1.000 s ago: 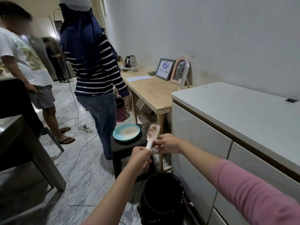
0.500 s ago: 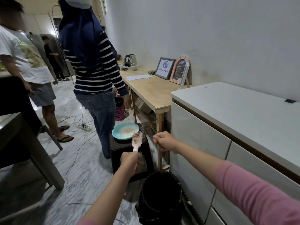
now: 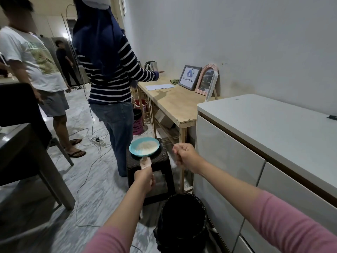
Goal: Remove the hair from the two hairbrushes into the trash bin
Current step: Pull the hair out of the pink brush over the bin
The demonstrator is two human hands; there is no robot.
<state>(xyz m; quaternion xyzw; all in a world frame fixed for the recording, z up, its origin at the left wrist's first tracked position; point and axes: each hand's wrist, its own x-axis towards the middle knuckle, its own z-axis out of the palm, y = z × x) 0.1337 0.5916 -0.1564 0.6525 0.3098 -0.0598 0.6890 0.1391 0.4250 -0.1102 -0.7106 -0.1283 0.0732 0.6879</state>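
Observation:
My left hand (image 3: 145, 180) grips the handle of a pink hairbrush (image 3: 145, 162) and holds it upright in front of a black stool. The bristles carry some hair. To the right of the brush and apart from it, my right hand (image 3: 186, 155) is curled into a fist. It seems to pinch a faint wisp of hair, which is too blurred to make out. The black woven trash bin (image 3: 182, 234) stands on the floor below and nearer to me than both hands. A second hairbrush is not in sight.
A blue plate (image 3: 134, 149) of white grains sits on the black stool (image 3: 164, 157). A person in a striped top (image 3: 111, 84) stands just behind it. A white cabinet (image 3: 255, 143) and a wooden table (image 3: 175, 105) line the right wall. Cables lie on the floor.
My right hand left the brush head and drew back to the right as a fist. My left hand lowered the brush and moved it left. The striped person reached toward the table.

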